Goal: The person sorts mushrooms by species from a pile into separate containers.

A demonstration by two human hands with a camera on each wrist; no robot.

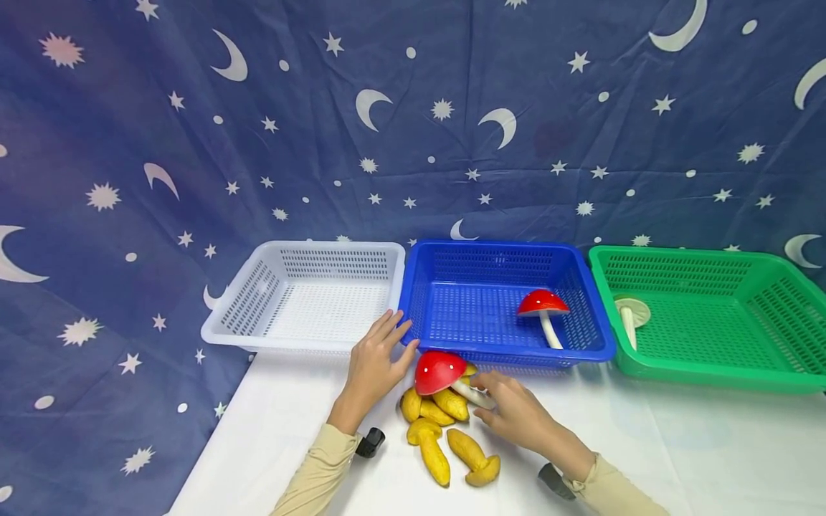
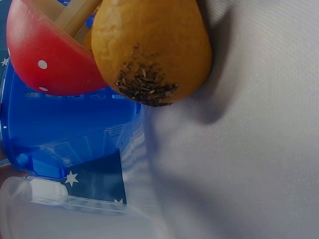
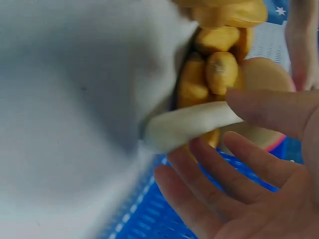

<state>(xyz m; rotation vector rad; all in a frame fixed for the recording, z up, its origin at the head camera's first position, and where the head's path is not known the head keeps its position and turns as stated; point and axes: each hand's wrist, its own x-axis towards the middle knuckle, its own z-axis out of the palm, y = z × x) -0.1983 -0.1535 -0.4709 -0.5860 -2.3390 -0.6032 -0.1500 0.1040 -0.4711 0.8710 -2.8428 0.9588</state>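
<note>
Two hands are being worked over a pile of toy mushrooms on the white table cover point(image 1: 645, 444). The red-capped mushroom point(image 1: 439, 371) is lying on top of the yellow mushrooms point(image 1: 445, 430), just in front of the blue basket point(image 1: 510, 355). Its pale stem point(image 1: 470, 394) is pointing right and toward the person, cap away to the left, so the long axis is running from cap straight into the right hand point(image 1: 516, 412).

The stem is being touched by the right hand: thumb over it, fingers spread beneath, loosely bracketing rather than clamped, as the right wrist view is showing point(image 3: 194, 124). A firm pinch is not being shown.

The left hand point(image 1: 374, 362) is being held flat and spread, fingertips at the blue basket's near corner, just left of the cap; nothing is being gripped. The right hand is the one nearer the stem.

Surroundings: a white basket point(image 1: 303, 340) is being seen to the left of the blue one, a green basket point(image 1: 710, 376) to the right. A second red mushroom point(image 1: 543, 308) is lying in the blue basket, a pale mushroom point(image 1: 631, 315) in the green. A star-and-moon backdrop point(image 1: 193, 143) is hanging behind.
</note>
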